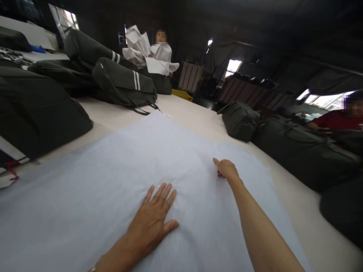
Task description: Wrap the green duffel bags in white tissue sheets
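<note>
A large, thin, pale bluish-white sheet [119, 166] lies spread over the table in front of me; whether it is paper or cloth I cannot tell. My left hand [153, 221] rests palm down on it, fingers stretched and slightly apart. Faint creases run out from under the fingertips. Further forward and to the right, my right hand [227, 169] is closed, its fingertips pinching a raised fold of the same sheet. Part of those fingers is hidden behind the fold.
Dark green bags [124, 81] with white stripes lie at the back left, and a larger bag [42, 109] sits nearer. More bags [300, 147] line the right edge. One person [164, 53] holds crumpled white paper [138, 45]; another person [340, 117] in red is at right.
</note>
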The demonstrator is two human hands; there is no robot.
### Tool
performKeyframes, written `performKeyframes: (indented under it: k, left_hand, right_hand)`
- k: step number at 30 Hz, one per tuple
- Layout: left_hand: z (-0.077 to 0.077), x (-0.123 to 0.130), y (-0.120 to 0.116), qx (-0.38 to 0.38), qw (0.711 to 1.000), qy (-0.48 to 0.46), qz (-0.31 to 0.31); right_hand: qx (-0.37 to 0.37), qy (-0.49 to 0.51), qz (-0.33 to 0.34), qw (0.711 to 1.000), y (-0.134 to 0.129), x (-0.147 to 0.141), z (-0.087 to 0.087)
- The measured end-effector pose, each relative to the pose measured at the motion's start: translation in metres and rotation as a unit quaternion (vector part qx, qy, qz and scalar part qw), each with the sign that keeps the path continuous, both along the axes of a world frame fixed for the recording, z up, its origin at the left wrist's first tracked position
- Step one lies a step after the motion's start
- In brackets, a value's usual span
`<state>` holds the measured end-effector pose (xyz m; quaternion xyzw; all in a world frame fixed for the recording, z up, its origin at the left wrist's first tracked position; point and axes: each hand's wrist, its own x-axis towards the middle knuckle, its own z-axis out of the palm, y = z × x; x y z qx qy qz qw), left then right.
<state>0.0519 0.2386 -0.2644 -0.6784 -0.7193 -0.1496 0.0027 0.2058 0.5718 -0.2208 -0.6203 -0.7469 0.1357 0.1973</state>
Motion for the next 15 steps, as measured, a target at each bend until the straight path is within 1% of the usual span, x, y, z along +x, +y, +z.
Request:
performKeyframes:
  k: [1,3,5,6,7,8,9,10,11,12,13,15]
  left_hand:
    - [0.005,-0.001,-0.002,-0.02,1.0,0.001,0.005]
    - [0.022,-0.004,-0.001,-0.071,0.997,0.003,0.012]
    - [0.048,-0.009,0.014,-0.105,0.994,-0.006,0.024]
    - [0.064,-0.011,0.03,-0.104,0.994,-0.012,0.028]
    - [0.079,-0.012,0.05,-0.085,0.996,-0.018,0.03]
    - [0.094,-0.012,0.075,-0.052,0.998,-0.018,0.015]
    - [0.106,-0.011,0.104,-0.013,1.0,-0.017,-0.012]
    - [0.116,-0.009,0.134,0.011,0.999,-0.016,-0.037]
    - [0.123,-0.006,0.165,0.015,0.999,-0.01,-0.041]
    - [0.125,-0.003,0.195,-0.004,1.0,0.006,-0.028]
    - [0.125,0.0,0.222,-0.024,0.999,0.013,-0.023]
    - [0.115,0.006,0.264,-0.074,0.997,0.026,-0.017]
  right_hand:
    - [-0.018,0.01,-0.008,1.0,-0.001,-0.002,-0.009]
    - [-0.049,0.046,-0.027,0.997,-0.01,-0.003,-0.024]
    - [-0.052,0.097,-0.039,0.993,-0.024,-0.005,-0.032]
    - [-0.048,0.128,-0.039,0.99,-0.031,-0.006,-0.034]
    - [-0.04,0.159,-0.034,0.986,-0.036,-0.007,-0.036]
    - [-0.029,0.185,-0.027,0.982,-0.04,-0.008,-0.036]
    - [-0.019,0.206,-0.02,0.978,-0.042,-0.009,-0.036]
    - [-0.012,0.22,-0.012,0.975,-0.042,-0.01,-0.036]
    - [-0.011,0.227,0.0,0.974,-0.041,-0.01,-0.036]
    - [-0.018,0.232,0.016,0.973,-0.039,-0.009,-0.036]
    - [-0.03,0.238,0.034,0.97,-0.036,-0.008,-0.036]
    - [-0.059,0.257,0.07,0.962,-0.029,-0.005,-0.036]
